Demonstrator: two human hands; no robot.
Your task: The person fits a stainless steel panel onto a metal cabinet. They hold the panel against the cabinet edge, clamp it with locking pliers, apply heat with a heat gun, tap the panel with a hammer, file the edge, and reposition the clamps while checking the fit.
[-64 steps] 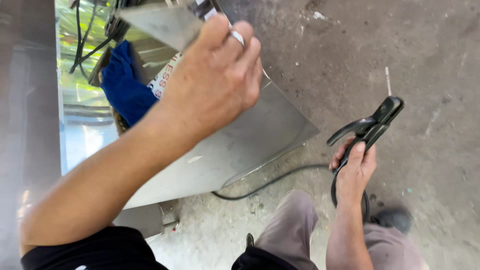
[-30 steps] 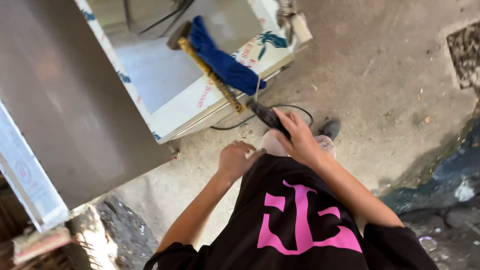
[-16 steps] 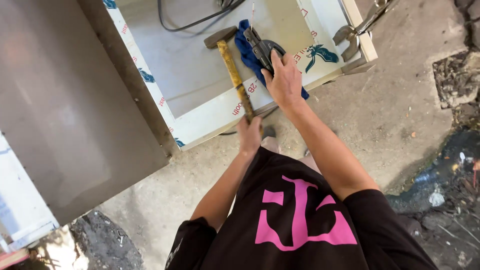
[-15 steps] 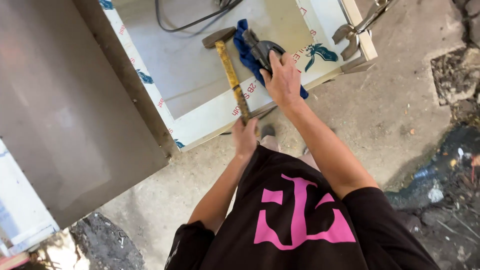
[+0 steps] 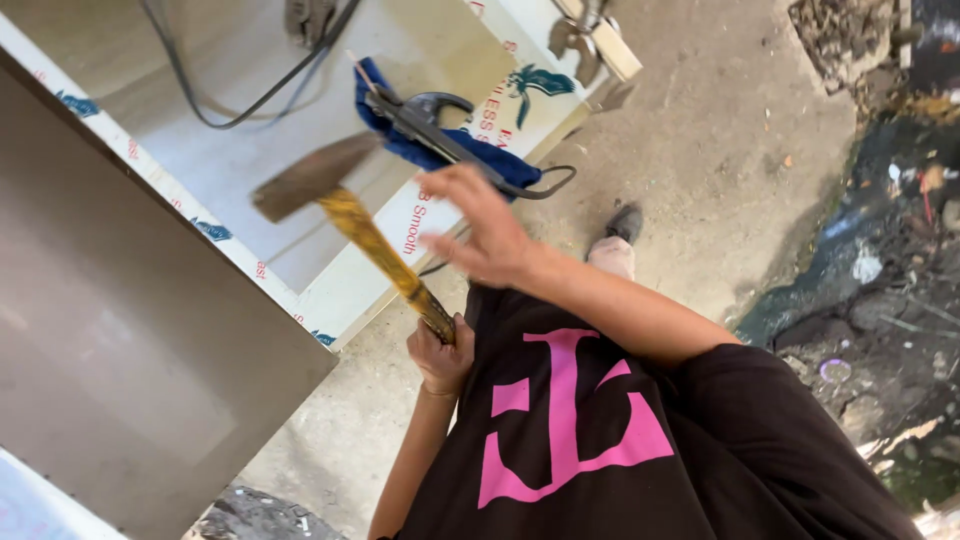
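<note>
— Hammer (image 5: 345, 215): who has it, and how?

— Left hand (image 5: 440, 352), fist clenched round the butt of the yellow handle, the head raised up and away to the left over the white panel (image 5: 330, 120).

— And the right hand (image 5: 490, 235)?

— Spread and holding nothing, hovering just right of the handle, near the black clamp (image 5: 440, 135) (lying on a blue cloth (image 5: 490, 160)).

— Advice?

— I'd judge the grip firm enough; best keep the free fingers clear of the head.
</note>
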